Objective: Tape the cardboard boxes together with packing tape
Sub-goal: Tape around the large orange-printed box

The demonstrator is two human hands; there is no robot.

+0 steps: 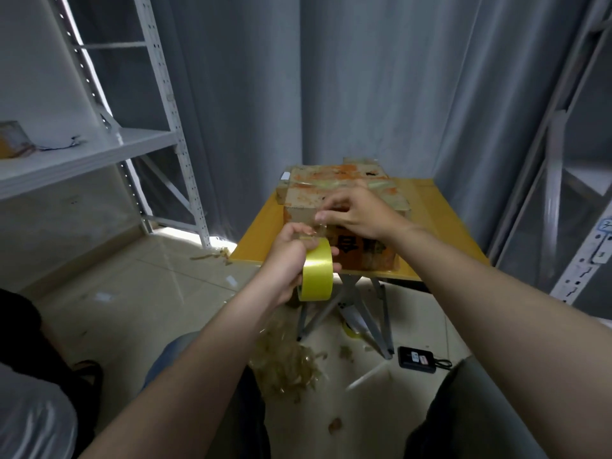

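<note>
Yellow bench (440, 233), cardboard boxes (331, 183) on top; left hand (284, 260) fingers wrap the tape roll (317, 274), right hand (357, 213) pinches its strip (314, 230).

Left hand (288, 260) grips the tape roll (316, 272); right hand (356, 212) pinches tape against the cardboard box (334, 190).

Two hands: left hand (291, 256), right hand (357, 210). One yellow roll (316, 273), with one clear strip (314, 230) drawn off it. One worktop (430, 220). Taped boxes (331, 183) on it, at least two, the exact count unclear. One shelf box (11, 139). Two racks (159, 94). One black device (417, 359). One scrap heap (288, 362).
</note>
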